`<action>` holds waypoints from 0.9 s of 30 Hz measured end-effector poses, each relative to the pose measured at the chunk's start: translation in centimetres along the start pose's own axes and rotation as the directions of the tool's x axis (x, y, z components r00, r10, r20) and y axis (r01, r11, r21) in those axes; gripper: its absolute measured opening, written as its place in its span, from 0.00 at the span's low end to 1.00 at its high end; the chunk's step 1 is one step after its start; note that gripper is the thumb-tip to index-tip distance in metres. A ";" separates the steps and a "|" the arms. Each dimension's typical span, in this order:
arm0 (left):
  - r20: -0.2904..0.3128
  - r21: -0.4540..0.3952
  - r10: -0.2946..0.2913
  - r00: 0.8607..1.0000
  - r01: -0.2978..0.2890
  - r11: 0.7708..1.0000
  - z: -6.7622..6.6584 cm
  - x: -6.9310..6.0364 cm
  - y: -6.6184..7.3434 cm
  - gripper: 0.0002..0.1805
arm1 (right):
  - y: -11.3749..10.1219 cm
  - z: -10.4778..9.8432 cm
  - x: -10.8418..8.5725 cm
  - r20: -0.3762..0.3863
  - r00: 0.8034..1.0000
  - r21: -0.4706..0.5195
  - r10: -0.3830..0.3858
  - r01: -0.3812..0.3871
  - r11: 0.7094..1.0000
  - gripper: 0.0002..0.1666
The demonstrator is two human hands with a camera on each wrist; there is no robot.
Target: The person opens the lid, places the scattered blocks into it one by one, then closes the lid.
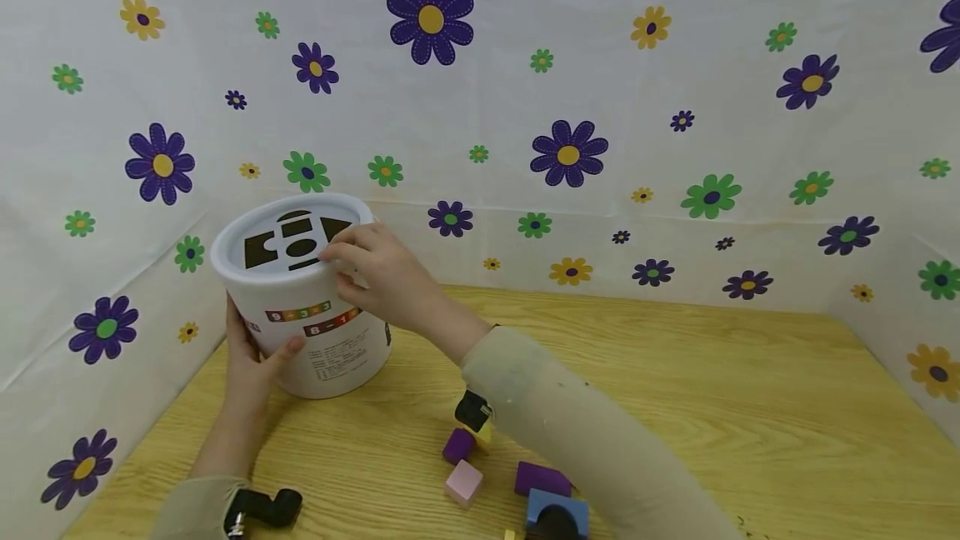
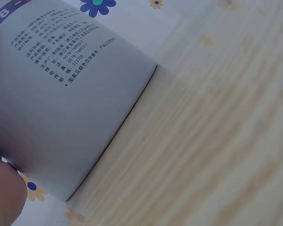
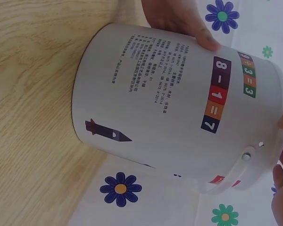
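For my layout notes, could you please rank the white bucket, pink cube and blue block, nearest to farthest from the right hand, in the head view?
1. White bucket: beside the right hand
2. Pink cube: below, slightly right
3. Blue block: lower, farther right

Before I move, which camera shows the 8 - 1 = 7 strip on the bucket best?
The right wrist view: the whole strip reads clearly on the bucket. The head view shows it small, its end out of sight; left wrist catches only the 8 and minus at the frame's edge.
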State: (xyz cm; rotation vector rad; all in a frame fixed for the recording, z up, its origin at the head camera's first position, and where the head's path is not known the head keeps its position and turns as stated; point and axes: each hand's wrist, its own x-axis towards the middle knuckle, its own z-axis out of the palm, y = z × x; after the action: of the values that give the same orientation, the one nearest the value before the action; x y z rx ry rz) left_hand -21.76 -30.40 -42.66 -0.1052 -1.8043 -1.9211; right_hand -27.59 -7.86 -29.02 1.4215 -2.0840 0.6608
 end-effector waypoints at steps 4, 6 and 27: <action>-0.004 0.010 -0.002 1.000 0.002 1.000 0.1 0.0 0.0 0.58 | 0.0 0.2 0.1 -0.018 0.998 -0.072 -0.056 0.054 0.996 0.14; -0.007 0.011 -0.005 1.000 0.005 1.000 0.1 0.0 0.0 0.57 | 0.0 0.2 0.2 -0.014 0.997 -0.114 -0.081 0.079 0.990 0.15; 0.006 0.008 0.038 0.999 -0.038 0.999 -0.1 0.1 -0.3 0.58 | -0.6 1.8 0.6 0.056 0.933 -0.735 -0.356 0.280 0.618 0.15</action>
State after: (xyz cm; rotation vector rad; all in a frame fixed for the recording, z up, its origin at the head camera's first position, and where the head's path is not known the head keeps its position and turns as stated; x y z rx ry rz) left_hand -21.94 -30.51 -42.90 -0.1419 -1.8009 -1.8891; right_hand -27.52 -9.63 -29.90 1.1753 -1.6362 -0.2636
